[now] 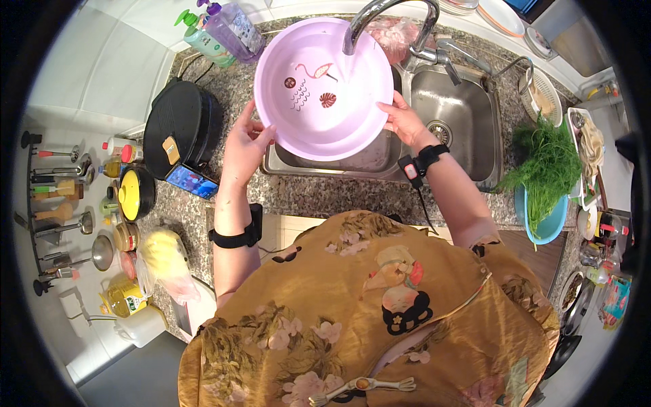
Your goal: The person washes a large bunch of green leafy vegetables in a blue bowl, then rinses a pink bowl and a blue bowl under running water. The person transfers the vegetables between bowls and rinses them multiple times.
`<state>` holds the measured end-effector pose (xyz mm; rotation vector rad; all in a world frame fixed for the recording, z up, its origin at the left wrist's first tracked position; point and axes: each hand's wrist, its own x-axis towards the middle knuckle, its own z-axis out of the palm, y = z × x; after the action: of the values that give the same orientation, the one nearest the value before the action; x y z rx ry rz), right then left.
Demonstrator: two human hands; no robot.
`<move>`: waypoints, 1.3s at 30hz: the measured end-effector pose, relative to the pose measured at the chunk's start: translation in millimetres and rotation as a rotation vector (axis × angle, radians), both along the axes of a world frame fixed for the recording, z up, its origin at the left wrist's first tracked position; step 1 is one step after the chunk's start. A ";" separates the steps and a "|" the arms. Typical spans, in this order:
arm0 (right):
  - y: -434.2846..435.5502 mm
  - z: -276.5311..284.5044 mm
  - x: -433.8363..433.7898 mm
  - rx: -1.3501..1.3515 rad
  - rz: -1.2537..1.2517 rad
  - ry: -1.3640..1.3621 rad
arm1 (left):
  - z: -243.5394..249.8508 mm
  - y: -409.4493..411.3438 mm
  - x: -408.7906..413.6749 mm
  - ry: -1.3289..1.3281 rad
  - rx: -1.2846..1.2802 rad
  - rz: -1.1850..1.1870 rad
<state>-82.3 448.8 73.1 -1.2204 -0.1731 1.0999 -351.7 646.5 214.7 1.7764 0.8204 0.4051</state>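
Observation:
A round lilac plastic basin (pixel 315 132) is held over the left bowl of a steel double sink (pixel 468 107). My left hand (pixel 249 145) grips its rim at the lower left, thumb on the upper side. On the right, my right hand (pixel 404 119) pinches the opposite edge. A flamingo, a leaf and wave marks decorate the basin's floor. The chrome faucet (pixel 371 20) arches over it, and a stream seems to fall from the spout into the basin. Part of the left sink bowl is hidden beneath the basin.
Pump bottles (pixel 236 33) and a bagged pinkish item (pixel 394 38) stand behind the sink. Left are a black electric pan (pixel 173 122), a phone (pixel 192 181) and a yellow-lidded pot (pixel 136 194). Feathery greens (pixel 546 157) fill a blue basin (pixel 557 224) at right, near a white basket (pixel 546 96).

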 end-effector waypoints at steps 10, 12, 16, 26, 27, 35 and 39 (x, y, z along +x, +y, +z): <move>29.1 51.7 4.8 0.059 -0.412 -1.119 | -126.3 2.0 50.1 0.063 0.534 -0.197; 25.4 72.1 -9.8 -0.026 -0.380 -1.134 | -137.2 -30.0 74.4 0.144 0.842 -0.307; 19.1 90.3 -14.7 -0.205 -0.324 -1.307 | -186.4 -47.4 146.5 -0.093 0.417 -0.581; -21.4 115.9 -8.9 -0.405 -0.356 -1.247 | -132.2 19.3 259.0 0.414 0.409 -0.365; -25.4 115.8 -10.9 -0.435 -0.361 -1.197 | -123.6 18.4 260.2 0.410 0.427 -0.337; -21.9 99.2 -5.9 -0.410 -0.435 -1.199 | -115.8 23.3 290.8 0.155 0.686 -0.347; -20.4 86.2 3.2 -0.427 -0.433 -1.196 | -112.3 23.5 293.6 0.350 0.700 -0.497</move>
<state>-79.1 428.5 159.3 -2.0656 -0.5618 -0.0937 -58.1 669.9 102.5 2.6717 0.4537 0.0364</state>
